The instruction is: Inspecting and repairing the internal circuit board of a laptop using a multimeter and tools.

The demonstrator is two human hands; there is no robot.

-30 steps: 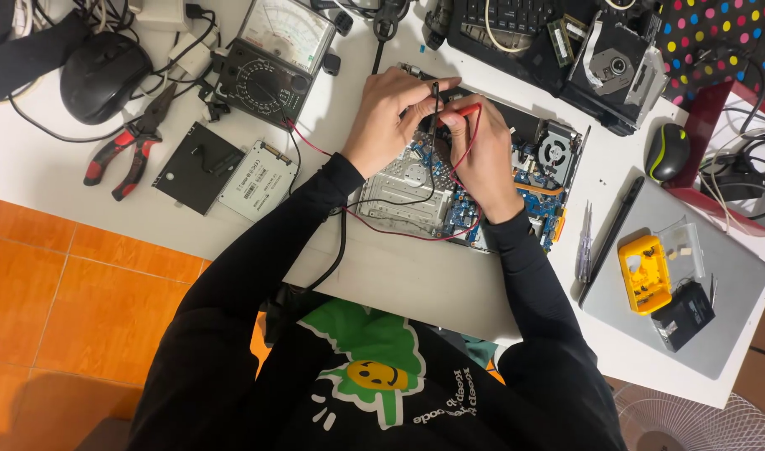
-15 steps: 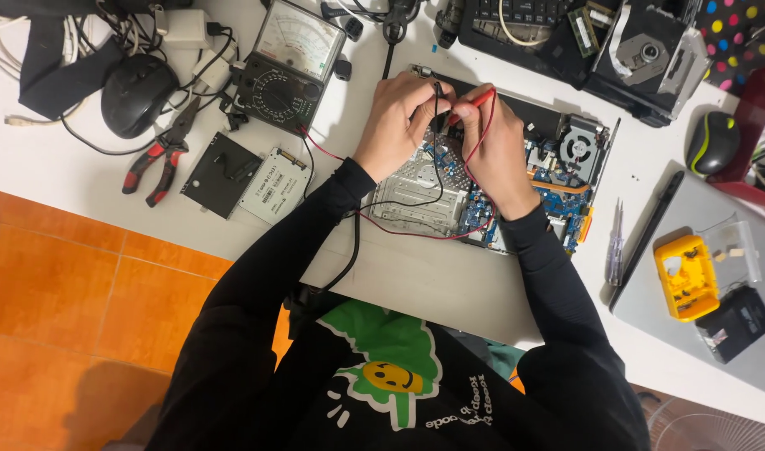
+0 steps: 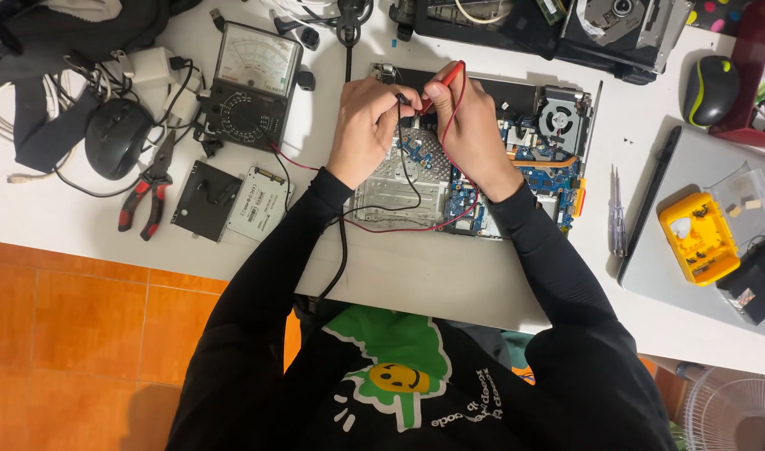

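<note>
We see an opened laptop [image 3: 516, 159] near the table's [image 3: 416, 267] far edge, its blue board, grey plate and one fan bare. Our left hand [image 3: 367, 125] pinches a black probe [image 3: 402, 100]; our right hand [image 3: 466, 125] grips a red probe [image 3: 451, 79]. Both tips are hidden by the fingers, so the contact point is unclear. Two leads run to one meter [image 3: 249, 83] at the far left. We count two mice, one pair of pliers [image 3: 144, 196] and two drives.

Two hands [image 3: 370, 125], two computer mice [image 3: 115, 138], one multimeter [image 3: 249, 88], one pair of pliers [image 3: 144, 196]
</note>
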